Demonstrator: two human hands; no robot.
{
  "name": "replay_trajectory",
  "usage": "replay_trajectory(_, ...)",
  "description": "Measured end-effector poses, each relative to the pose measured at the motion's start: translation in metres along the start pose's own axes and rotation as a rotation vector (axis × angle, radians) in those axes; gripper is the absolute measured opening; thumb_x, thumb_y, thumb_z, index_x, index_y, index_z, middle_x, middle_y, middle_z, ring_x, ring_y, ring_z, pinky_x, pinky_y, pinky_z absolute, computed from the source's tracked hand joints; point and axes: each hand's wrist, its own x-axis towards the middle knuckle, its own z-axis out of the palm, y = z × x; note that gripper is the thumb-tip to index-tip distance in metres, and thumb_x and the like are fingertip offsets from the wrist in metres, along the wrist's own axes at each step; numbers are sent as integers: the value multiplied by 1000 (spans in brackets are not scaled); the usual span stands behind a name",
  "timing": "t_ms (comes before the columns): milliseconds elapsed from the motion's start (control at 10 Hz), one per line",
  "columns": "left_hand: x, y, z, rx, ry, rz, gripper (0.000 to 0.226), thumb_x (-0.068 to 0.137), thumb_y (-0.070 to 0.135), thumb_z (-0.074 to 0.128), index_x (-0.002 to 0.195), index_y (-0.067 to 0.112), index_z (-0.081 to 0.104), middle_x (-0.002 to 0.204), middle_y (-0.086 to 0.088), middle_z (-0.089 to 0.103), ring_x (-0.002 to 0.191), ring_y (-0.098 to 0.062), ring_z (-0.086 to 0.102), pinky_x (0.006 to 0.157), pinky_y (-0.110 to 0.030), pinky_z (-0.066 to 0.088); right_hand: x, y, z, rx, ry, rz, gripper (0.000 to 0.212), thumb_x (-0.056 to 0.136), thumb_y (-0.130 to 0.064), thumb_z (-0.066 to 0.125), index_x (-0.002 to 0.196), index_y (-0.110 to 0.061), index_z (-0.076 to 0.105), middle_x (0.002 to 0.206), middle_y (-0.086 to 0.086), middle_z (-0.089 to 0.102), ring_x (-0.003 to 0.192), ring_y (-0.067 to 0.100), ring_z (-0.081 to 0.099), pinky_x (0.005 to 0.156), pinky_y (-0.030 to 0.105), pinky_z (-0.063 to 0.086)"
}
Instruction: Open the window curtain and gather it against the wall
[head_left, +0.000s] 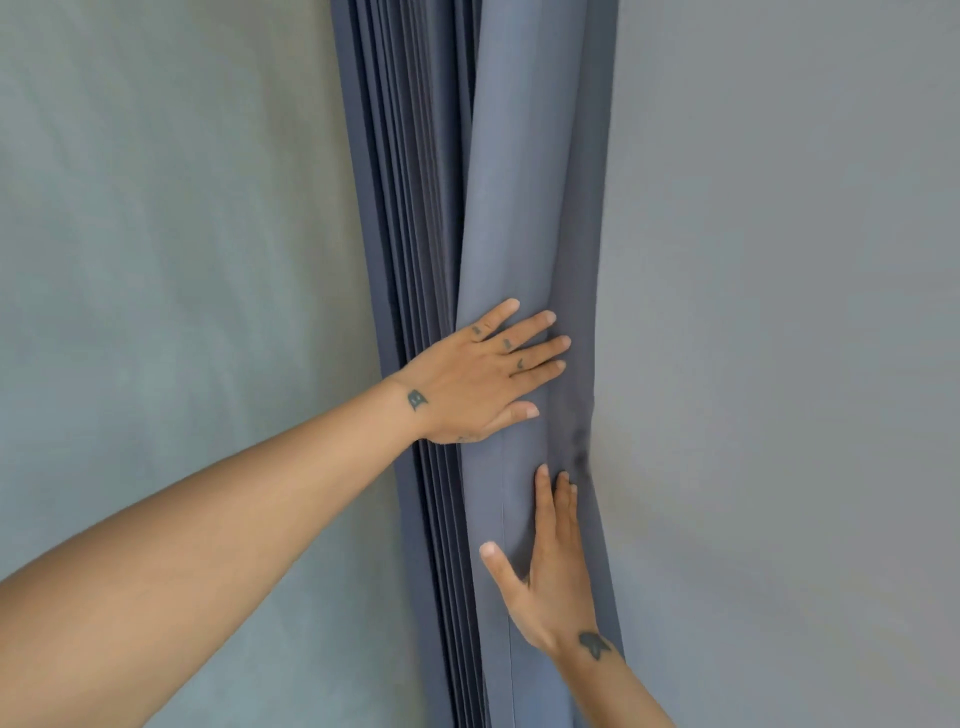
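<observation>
The blue-grey curtain (519, 182) hangs bunched into a narrow vertical bundle of tight pleats in the corner between two walls. My left hand (478, 374) lies flat on the outer fold at mid height, fingers spread and pointing right, pressing the cloth toward the right wall. Below it my right hand (550, 566) also rests flat on the same fold, fingers pointing up and thumb splayed left. Neither hand grips the fabric. No window shows.
A pale grey-green wall (171, 260) fills the left half. A grey wall (779, 312) fills the right half and meets the curtain's right edge. My left forearm (208, 545) crosses the lower left.
</observation>
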Motion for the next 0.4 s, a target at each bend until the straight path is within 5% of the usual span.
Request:
replay_trajectory(200, -4, 40, -29, -89, 119, 3, 59, 93, 42, 20, 138, 16, 47, 146, -4, 43, 140, -26, 29, 114, -45, 4, -54, -6, -53, 54, 77, -34, 89, 73, -80, 34, 138, -39, -10, 153, -1, -8, 136, 4, -12, 109, 27, 2)
replay_trajectory(300, -9, 72, -38, -122, 135, -25, 59, 93, 40, 17, 139, 17, 44, 149, -4, 39, 142, -26, 22, 113, -46, -3, -84, -6, -88, 148, 186, -55, 79, 78, -65, 48, 141, -42, 6, 153, -8, 13, 137, 10, 15, 107, 16, 15)
replay_trajectory(400, -25, 136, -39, -199, 31, 85, 56, 95, 39, 16, 147, 20, 28, 154, -3, 11, 141, -25, -4, 110, -45, -14, -104, -22, -132, 245, 411, -126, 56, 80, -52, 50, 132, -45, 32, 133, -19, 46, 112, 13, 55, 92, 21, 40)
